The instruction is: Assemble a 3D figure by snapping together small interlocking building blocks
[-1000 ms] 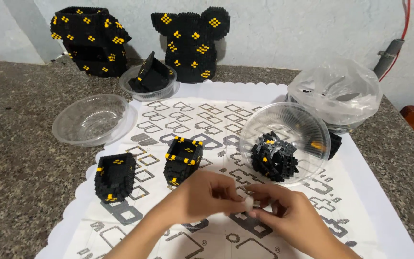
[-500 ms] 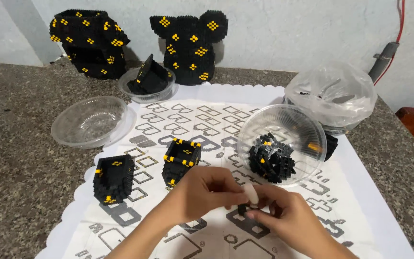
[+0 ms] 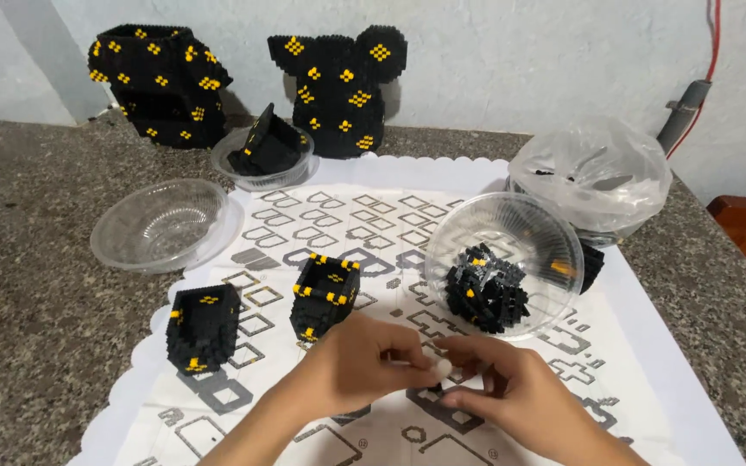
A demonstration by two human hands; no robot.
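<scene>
Grey speckled stone makes the countertop (image 3: 36, 285), hard and a little rough. On it lies a white paper mat (image 3: 442, 185) with a scalloped edge and printed grey squares, thin and flat.

At the back stand two big black brick-built models with yellow diamonds, an angular one (image 3: 155, 82) at the left and one with round ears (image 3: 340, 82) near the middle. At the right is a crumpled clear plastic bag (image 3: 593, 173), soft and shiny. Beside it a clear ribbed plastic bowl (image 3: 546, 229) is tilted and holds a heap of loose black bricks (image 3: 485, 293). An empty clear bowl (image 3: 161, 224) sits at the left, and another bowl (image 3: 261, 168) with a black piece stands behind.

Two small open black brick boxes (image 3: 204, 326) (image 3: 325, 293) stand on the mat, just before the hands.

The left hand (image 3: 364, 362) and the right hand (image 3: 511, 401) meet over the near edge of the mat. Both pinch narrowly, with the fingertips, on a very small whitish piece (image 3: 442, 369); its exact shape I cannot tell. I judge it light, stiff and smooth, so it slips easily and is best held by its sides with thumb and forefinger.
</scene>
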